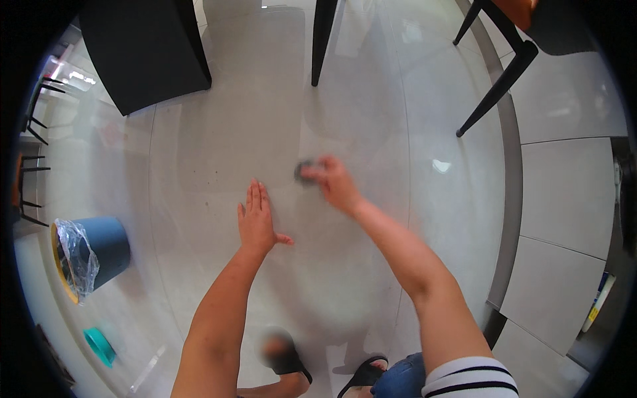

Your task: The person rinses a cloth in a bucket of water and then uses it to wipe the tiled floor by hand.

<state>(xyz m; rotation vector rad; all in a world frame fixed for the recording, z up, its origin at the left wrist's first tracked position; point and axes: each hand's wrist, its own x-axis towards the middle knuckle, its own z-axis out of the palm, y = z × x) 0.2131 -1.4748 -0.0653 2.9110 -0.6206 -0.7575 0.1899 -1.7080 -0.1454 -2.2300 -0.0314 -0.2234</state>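
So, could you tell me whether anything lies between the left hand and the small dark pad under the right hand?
Nothing visible does. The left hand lies flat on the glass tabletop, and only bare surface separates it from the dark pad that the right hand grips.

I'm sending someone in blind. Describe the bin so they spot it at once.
Start at the glass table under the flat left hand. Seen through it, on the floor at far left, lies the blue bin. It alone is tipped sideways, with a crinkled clear liner and a yellow rim.
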